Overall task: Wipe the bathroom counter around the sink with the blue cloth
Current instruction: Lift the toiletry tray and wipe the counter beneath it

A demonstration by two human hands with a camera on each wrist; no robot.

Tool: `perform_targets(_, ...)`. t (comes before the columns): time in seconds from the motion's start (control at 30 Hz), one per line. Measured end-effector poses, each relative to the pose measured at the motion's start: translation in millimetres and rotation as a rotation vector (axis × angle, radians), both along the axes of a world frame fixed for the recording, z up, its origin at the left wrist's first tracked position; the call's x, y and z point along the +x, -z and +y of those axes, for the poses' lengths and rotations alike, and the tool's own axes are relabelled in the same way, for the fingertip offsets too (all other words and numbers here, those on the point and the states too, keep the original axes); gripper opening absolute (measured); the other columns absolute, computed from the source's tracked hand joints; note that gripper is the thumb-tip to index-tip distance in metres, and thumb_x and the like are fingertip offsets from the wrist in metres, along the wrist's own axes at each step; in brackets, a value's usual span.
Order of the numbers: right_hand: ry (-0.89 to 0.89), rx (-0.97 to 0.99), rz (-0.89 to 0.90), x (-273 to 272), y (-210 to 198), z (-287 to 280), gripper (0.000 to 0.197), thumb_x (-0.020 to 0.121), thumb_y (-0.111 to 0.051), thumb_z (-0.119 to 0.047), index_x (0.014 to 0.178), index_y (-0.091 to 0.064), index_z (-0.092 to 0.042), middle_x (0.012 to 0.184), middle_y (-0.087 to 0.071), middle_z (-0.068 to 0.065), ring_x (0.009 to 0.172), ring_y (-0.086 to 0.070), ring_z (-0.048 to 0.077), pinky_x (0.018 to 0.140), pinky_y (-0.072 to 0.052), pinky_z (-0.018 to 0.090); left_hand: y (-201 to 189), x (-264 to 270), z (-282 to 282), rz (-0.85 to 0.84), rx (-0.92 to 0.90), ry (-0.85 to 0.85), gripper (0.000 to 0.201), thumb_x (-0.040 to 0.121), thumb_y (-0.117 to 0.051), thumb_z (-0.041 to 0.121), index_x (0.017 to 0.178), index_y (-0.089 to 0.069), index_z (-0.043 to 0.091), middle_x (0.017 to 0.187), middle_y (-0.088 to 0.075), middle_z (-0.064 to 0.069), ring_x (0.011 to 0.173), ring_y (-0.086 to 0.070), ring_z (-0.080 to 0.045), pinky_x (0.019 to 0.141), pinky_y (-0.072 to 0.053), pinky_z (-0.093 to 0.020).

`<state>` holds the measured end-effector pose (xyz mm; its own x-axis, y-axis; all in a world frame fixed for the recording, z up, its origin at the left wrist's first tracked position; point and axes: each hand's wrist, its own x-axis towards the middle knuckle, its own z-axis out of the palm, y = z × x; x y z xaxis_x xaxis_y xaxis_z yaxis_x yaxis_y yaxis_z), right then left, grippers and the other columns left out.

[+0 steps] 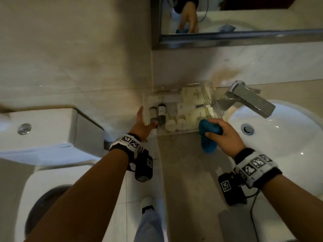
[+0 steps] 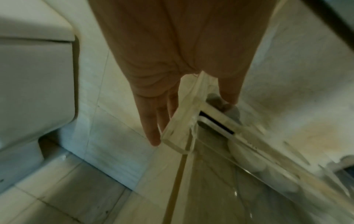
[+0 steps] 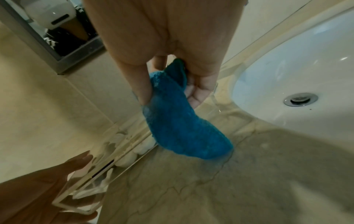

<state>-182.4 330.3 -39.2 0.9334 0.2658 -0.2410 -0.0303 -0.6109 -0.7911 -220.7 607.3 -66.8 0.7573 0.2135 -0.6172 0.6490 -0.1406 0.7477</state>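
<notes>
While the blue cloth (image 1: pixel 208 135) is being gripped by the right hand (image 1: pixel 225 135) above the surface (image 1: pixel 188 172) | clear tray (image 1: pixel 153 100) corner is being touched by the open-fingered left hand (image 1: pixel 141 126)

Tray (image 1: pixel 174 132) left of sink (image 1: pixel 279 137), on counter (image 1: pixel 183 163)

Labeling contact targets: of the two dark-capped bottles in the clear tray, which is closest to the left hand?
The left-hand bottle, nearest the tray's left wall; the left hand's thumb tip sits by its dark cap. The other bottle lies farther right.
</notes>
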Motion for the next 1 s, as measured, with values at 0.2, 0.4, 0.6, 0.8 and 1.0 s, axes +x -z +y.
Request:
perform_targets(0.2, 0.067, 0.015, 0.012, -3, 6, -2, 0.038, 0.079, -0.068, -0.005, 0.113, -0.057, -0.019, 0.114, -0.060, 0.007, 0.110, -0.055, 0.026, 0.097, -0.045, 0.044, 14, 15, 1, -0.107, -0.101, -0.088, 0.085, 0.091, -0.061, 0.021, 0.149, 0.000, 0.032, 0.148, -0.031, -0.016, 0.123, -0.047, -0.036, 0.095, -0.047, -0.048)
perform_targets(0.4, 0.088, -0.004, 0.014, -7, 9, 0, 0.039, 0.079, -0.069, -0.008, 0.115, -0.057, -0.018, 0.117, -0.058, 0.010, 0.110, -0.054, 0.026, 0.098, -0.044, 0.041, 18, 20, 7, -0.119, -0.173, -0.112, 0.089, 0.088, -0.064, 0.017, 0.149, -0.001, 0.035, 0.153, -0.022, -0.012, 0.129, -0.040, -0.036, 0.094, -0.046, -0.045)
perform_targets(0.6, 0.088, 0.024, 0.007, -10, 2, 5, 0.035, 0.080, -0.067, -0.004, 0.109, -0.055, -0.021, 0.112, -0.058, 0.007, 0.105, -0.054, 0.022, 0.090, -0.044, 0.032, 18, 17, 13, -0.117, -0.286, -0.143, 0.097, 0.082, -0.071, 0.010, 0.147, -0.006, 0.041, 0.148, -0.031, -0.014, 0.127, -0.044, -0.035, 0.100, -0.042, -0.056)
perform_targets(0.8, 0.112, 0.025, 0.004, -11, 1, -3, 0.037, 0.080, -0.067, -0.002, 0.111, -0.055, -0.018, 0.112, -0.058, 0.006, 0.106, -0.053, 0.021, 0.095, -0.043, 0.033, 22, 20, 10, -0.138, -0.433, -0.194, 0.094, 0.083, -0.063, -0.005, 0.150, -0.010, 0.033, 0.145, -0.036, -0.017, 0.117, -0.053, -0.035, 0.091, -0.049, -0.051)
perform_targets(1.0, 0.121, 0.001, 0.028, -15, 6, -14, 0.039, 0.079, -0.068, -0.005, 0.112, -0.055, -0.022, 0.117, -0.057, 0.012, 0.111, -0.053, 0.026, 0.100, -0.043, 0.042, 21, 20, 10, -0.028, -0.510, -0.296, 0.086, 0.078, -0.071, 0.000, 0.146, -0.022, 0.020, 0.116, -0.058, -0.017, 0.086, -0.064, -0.024, 0.076, -0.054, -0.048)
